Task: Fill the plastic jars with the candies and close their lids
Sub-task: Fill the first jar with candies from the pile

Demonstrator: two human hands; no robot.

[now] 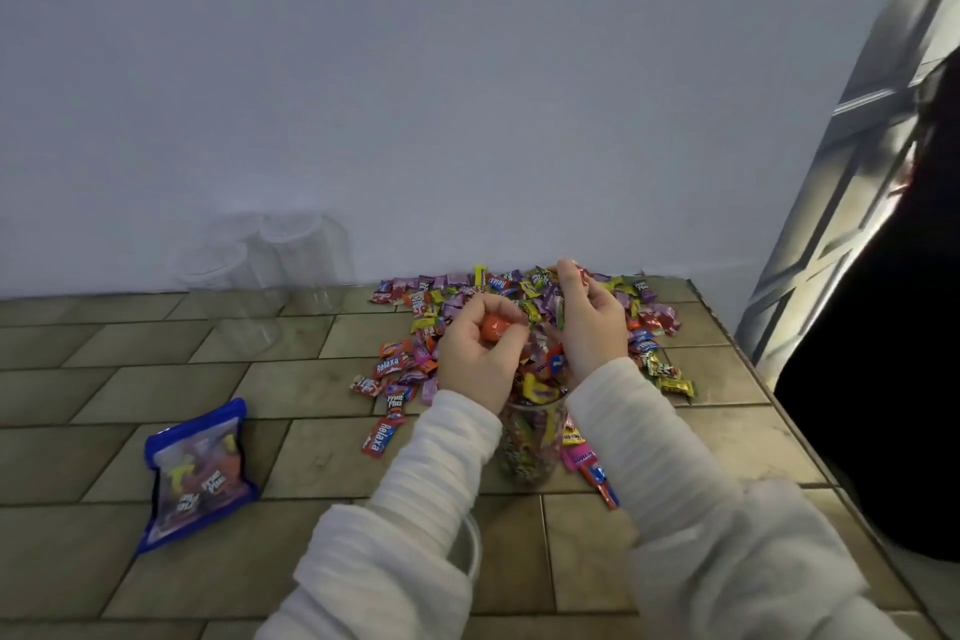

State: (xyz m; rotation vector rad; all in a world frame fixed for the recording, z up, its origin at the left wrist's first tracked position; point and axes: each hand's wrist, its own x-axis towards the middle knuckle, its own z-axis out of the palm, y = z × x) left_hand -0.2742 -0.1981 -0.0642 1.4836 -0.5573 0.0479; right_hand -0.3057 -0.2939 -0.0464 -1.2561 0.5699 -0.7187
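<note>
Nearest, a clear lid (467, 543) lies on the tiled table (156, 369), partly under the left sleeve (415, 509). To the left sits a blue-edged bag (195, 470) with a few sweets inside. Further in stands an open plastic jar (530, 442), nearly full of wrapped candies. Just above its mouth the left hand (480, 353) curls round an orange candy (496, 327); the right hand (592, 322), close beside it, pinches a reddish candy (574, 270) at its fingertips. Beyond them a heap of candies (410, 353) spreads to the wall. Far left, empty clear jars (270, 276) stand together against the wall.
</note>
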